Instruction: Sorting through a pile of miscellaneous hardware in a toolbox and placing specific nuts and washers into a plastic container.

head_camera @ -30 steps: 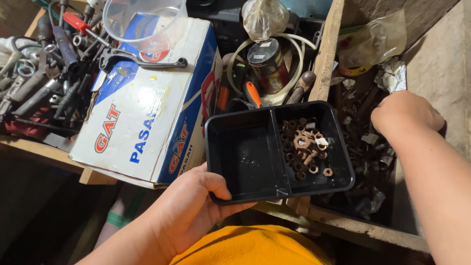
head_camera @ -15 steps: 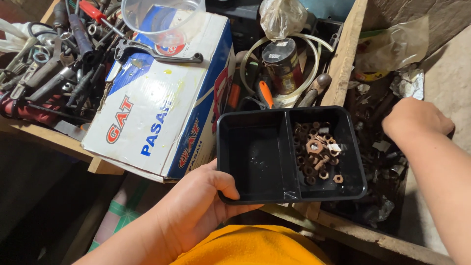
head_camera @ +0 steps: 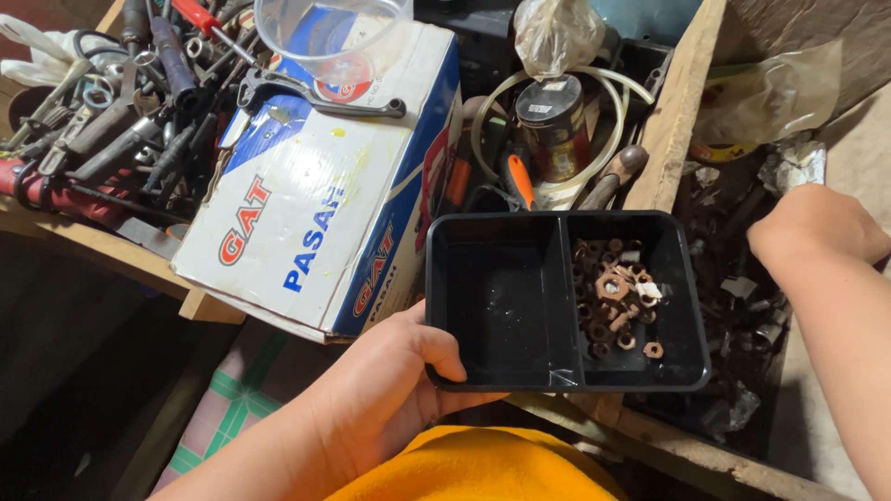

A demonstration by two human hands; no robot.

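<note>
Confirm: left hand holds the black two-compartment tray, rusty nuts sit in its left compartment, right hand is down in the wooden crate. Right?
Not quite. In the head view the rusty nuts lie in the right compartment of the black two-compartment tray; the left compartment holds no nuts. The rest stands: the left hand grips the tray's near left corner, and the right hand reaches into the wooden crate.
</note>
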